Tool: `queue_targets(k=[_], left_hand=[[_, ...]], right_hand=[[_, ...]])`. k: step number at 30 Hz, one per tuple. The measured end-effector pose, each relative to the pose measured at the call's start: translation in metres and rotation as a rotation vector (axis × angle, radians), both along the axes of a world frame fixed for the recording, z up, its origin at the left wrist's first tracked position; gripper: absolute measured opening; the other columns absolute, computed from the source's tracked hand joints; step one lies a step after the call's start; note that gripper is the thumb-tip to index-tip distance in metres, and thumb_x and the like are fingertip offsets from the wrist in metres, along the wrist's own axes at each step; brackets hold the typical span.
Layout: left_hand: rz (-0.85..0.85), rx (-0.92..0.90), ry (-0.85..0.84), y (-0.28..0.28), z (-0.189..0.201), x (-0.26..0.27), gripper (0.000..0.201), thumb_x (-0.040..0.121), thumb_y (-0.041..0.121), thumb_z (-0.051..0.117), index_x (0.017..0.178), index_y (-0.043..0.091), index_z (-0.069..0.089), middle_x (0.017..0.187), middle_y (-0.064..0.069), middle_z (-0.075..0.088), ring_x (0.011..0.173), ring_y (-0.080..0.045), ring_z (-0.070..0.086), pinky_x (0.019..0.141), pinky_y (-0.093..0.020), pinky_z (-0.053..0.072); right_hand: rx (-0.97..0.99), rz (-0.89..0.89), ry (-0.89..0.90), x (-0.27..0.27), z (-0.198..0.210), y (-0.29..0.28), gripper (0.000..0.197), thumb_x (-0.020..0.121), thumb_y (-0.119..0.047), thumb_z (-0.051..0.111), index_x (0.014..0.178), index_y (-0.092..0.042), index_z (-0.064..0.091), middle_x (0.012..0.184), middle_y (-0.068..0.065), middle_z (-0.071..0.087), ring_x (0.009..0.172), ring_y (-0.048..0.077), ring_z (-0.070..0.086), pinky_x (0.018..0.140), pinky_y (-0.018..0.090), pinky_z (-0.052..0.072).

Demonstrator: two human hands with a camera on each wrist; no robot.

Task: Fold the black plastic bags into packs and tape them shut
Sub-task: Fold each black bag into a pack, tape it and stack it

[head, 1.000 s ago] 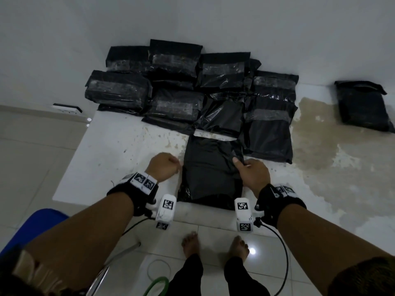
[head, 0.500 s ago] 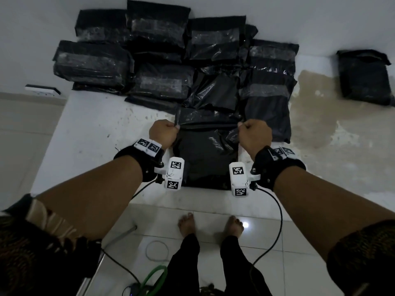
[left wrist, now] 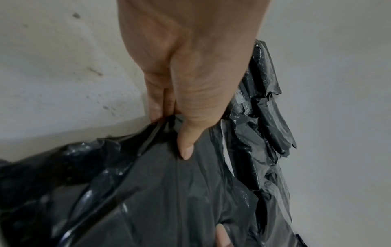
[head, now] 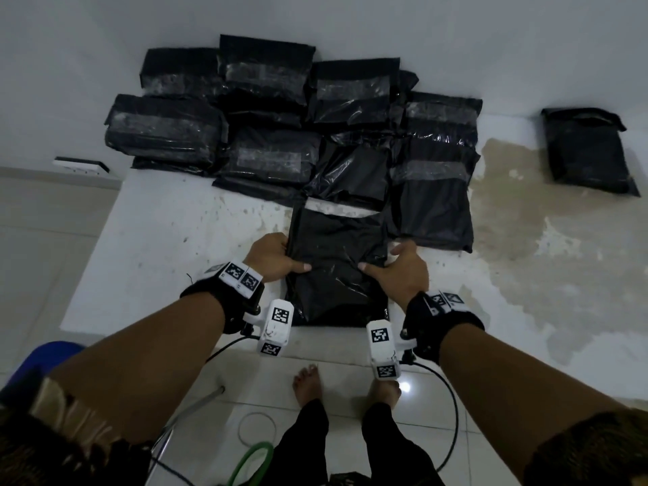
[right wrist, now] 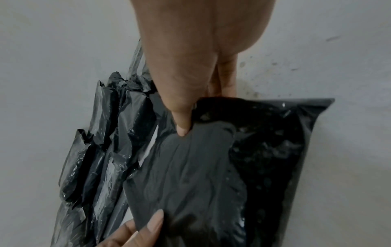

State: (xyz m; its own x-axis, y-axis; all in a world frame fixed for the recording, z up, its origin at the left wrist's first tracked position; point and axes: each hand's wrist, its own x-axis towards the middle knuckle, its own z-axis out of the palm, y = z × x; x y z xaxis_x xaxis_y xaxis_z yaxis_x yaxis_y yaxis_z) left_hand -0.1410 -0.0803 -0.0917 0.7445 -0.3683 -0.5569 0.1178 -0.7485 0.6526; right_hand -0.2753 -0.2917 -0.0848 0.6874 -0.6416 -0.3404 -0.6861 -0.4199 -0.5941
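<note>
At the worktop's [head: 168, 219] near edge, left hand [head: 271, 256] and right hand [head: 403, 271] are gripping the unsealed black bag's [head: 336, 275] sides, thumbs on top; folding step. Next probably needs folding, then tape.

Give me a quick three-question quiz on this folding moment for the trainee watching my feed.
1. True or false: a strip of tape already runs across the black bag lying between the hands.
2. What does the left hand do to that bag: a) hovers above it, b) grips its side edge with the thumb on top, c) rests flat on the table?
3. Where does the lone pack lie relative to the taped packs?

Key
1. False; no tape shows on it.
2. b; the right hand grips the opposite edge likewise.
3. Apart from them, off to the right near the wall.
</note>
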Motion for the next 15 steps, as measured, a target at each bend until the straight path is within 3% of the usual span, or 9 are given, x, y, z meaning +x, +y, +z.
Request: queue_targets(k=[3,6,8,12,15], left_hand=[[-0.08,0.011,0.067,0.012,-0.003,-0.002,0.048,0.05,0.038,0.093,0.091,0.018,0.077,0.095,0.001,0.076,0.094,-0.019,0.07,0.092,-0.04,0.055],[-0.068,0.007,0.102,0.018,0.003,-0.002,0.039,0.061,0.039,0.09,0.089,0.015,0.077,0.093,-0.003,0.076,0.091,-0.021,0.071,0.087,-0.041,0.058],[-0.043,0.047,0.008,0.019,0.007,0.001,0.033,0.073,0.039,0.084,0.083,0.009,0.075,0.09,-0.009,0.074,0.087,-0.024,0.07,0.084,-0.041,0.058],[0.061,0.028,-0.074,0.013,0.008,0.007,0.027,0.082,0.031,0.077,0.068,0.013,0.063,0.084,-0.014,0.071,0.085,-0.031,0.068,0.082,-0.041,0.056],[0.125,0.0,-0.082,0.011,0.002,0.01,0.023,0.085,0.024,0.073,0.068,0.012,0.064,0.083,-0.015,0.069,0.09,-0.037,0.067,0.085,-0.047,0.056]], right_hand=[[0.101,0.076,0.04,-0.007,-0.003,0.005,0.072,0.067,-0.048,0.087,0.112,-0.007,0.047,0.104,0.008,0.059,0.101,0.029,0.059,0.081,0.034,0.048],[0.158,0.105,0.065,-0.013,-0.004,0.006,0.068,0.069,-0.063,0.079,0.101,-0.009,0.054,0.094,0.001,0.062,0.09,0.023,0.062,0.079,0.036,0.052],[0.124,0.056,0.019,-0.007,-0.005,0.003,0.063,0.076,-0.07,0.067,0.09,-0.008,0.063,0.082,0.005,0.068,0.08,0.024,0.065,0.077,0.04,0.055],[0.084,0.023,-0.07,0.012,-0.01,-0.009,0.031,0.088,-0.048,0.066,0.085,-0.017,0.068,0.088,0.007,0.072,0.094,0.028,0.066,0.086,0.037,0.051],[0.079,0.045,-0.104,0.025,-0.016,-0.017,0.016,0.088,-0.025,0.07,0.084,-0.009,0.071,0.09,0.01,0.072,0.096,0.03,0.066,0.09,0.039,0.05]])
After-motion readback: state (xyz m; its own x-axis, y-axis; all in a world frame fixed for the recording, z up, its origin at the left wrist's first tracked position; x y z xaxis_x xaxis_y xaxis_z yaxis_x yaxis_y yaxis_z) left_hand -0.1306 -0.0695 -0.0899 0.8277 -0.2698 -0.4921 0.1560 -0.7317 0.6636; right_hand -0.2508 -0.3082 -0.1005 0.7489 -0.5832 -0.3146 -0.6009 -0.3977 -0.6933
